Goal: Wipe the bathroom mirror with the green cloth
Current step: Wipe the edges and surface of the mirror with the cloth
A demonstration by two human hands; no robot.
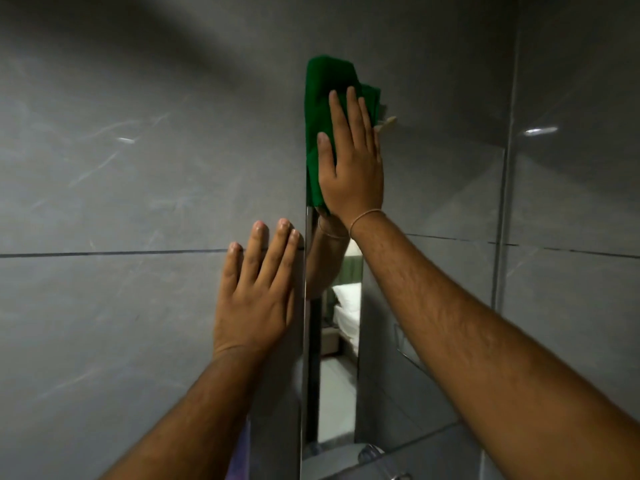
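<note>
Green cloth (320,109), pressed flat under the straight-fingered right hand (353,168) against the bathroom mirror (433,188) beside its upright left edge, the glass running down and rightward from that hand; the left hand (256,299), lower, rests open-palmed on the wall tile (121,306) just left.

The mirror (433,174) carries the green cloth (318,98), pressed flat against its glass near the left edge.

**A:** where's the cloth (322,84) at?
**B:** up high on the mirror (450,188), right at its left edge. right hand (351,164) is flat on it, fingers straight.
**A:** other hand?
**B:** left hand (254,299) is flat on the grey tile (121,168) just beside that edge. a bed (346,306) shows in the reflection.
</note>
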